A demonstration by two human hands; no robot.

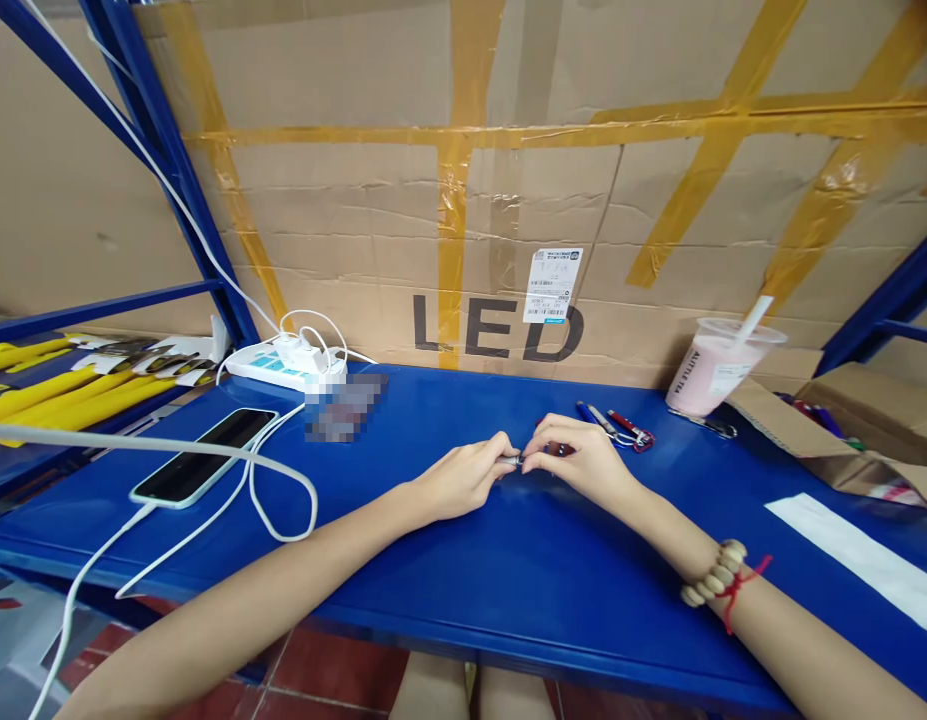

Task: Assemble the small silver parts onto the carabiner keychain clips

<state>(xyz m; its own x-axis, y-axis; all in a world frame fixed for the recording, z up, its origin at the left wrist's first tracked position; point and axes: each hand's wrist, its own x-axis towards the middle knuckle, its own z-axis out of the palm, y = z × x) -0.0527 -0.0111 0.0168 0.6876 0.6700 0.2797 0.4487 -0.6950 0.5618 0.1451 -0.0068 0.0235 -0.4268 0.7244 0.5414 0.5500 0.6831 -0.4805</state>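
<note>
Both of my hands meet over the middle of the blue table (pixel 433 590). My left hand (pixel 463 480) pinches one end of a small, dark metallic piece (pixel 518 461) between thumb and fingertips. From the other side, the fingertips of my right hand (pixel 583 460) close on the same piece. Fingers cover most of it, so its kind cannot be made out. A dark reddish object (pixel 559 450) shows partly through the gap under my right fingers; whether it joins the piece is unclear. Just beyond my right hand lie several slim blue, silver and red items with rings (pixel 617 425).
A plugged-in white power strip (pixel 283 370) and a charging phone (pixel 204 458) with looping white cables are on the left. At the right stand a pink drink cup (pixel 718 370) and an open cardboard box (pixel 845 430), near a white paper strip (pixel 860 560). A large carton (pixel 343 230) backs the table.
</note>
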